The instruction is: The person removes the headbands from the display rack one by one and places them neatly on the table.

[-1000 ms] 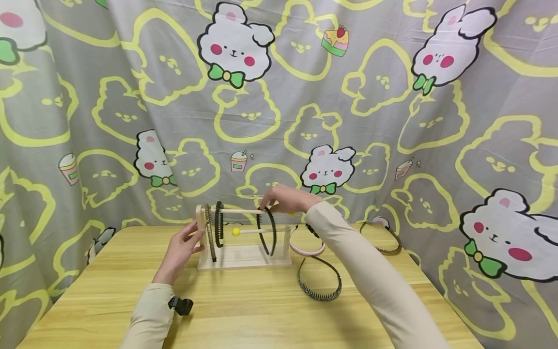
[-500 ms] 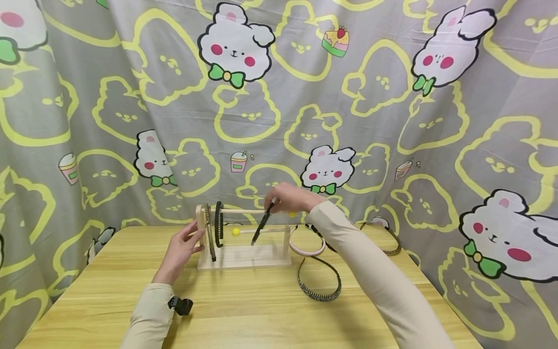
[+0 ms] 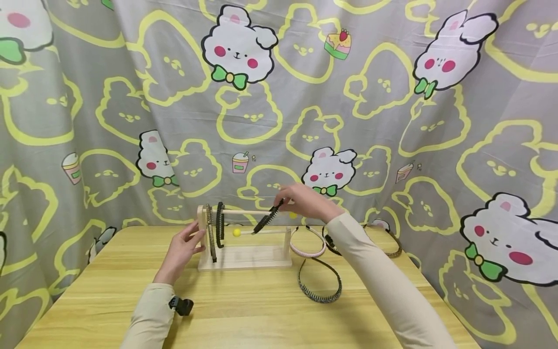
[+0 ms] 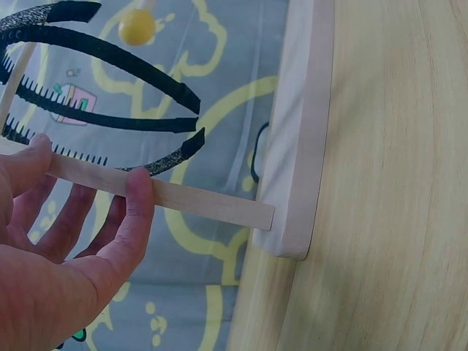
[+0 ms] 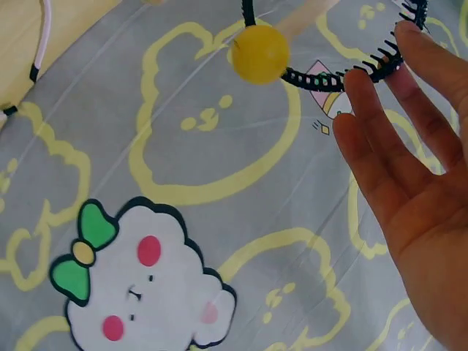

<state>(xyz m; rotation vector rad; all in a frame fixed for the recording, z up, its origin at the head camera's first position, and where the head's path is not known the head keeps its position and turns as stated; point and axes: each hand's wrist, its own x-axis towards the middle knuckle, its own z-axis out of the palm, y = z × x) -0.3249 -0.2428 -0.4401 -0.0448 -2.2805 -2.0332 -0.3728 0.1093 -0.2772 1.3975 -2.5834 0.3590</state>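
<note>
My left hand [image 3: 185,245] holds the left upright of a pale wooden headband rack [image 3: 246,258]; in the left wrist view its fingertips lie along the upright [image 4: 212,205]. My right hand [image 3: 302,199] pinches a black toothed headband [image 3: 268,219], which hangs tilted over the right part of the rack's upper bar. In the right wrist view, this toothed band [image 5: 322,80] runs behind a yellow ball [image 5: 260,55] at the bar's end. A brown patterned headband [image 3: 211,235] and a black toothed one [image 3: 220,225] hang at the rack's left end.
Right of the rack, a pink headband [image 3: 308,254] lies on the wooden table [image 3: 244,310]. In front of it is a grey toothed headband [image 3: 320,296]. A black headband [image 3: 330,242] and a brown one [image 3: 397,249] lie farther right. A patterned curtain [image 3: 279,97] hangs behind.
My right hand has moved right with the black headband, which has turned from an upright loop to a slanted, edge-on pose. My left hand stays on the rack's upright.
</note>
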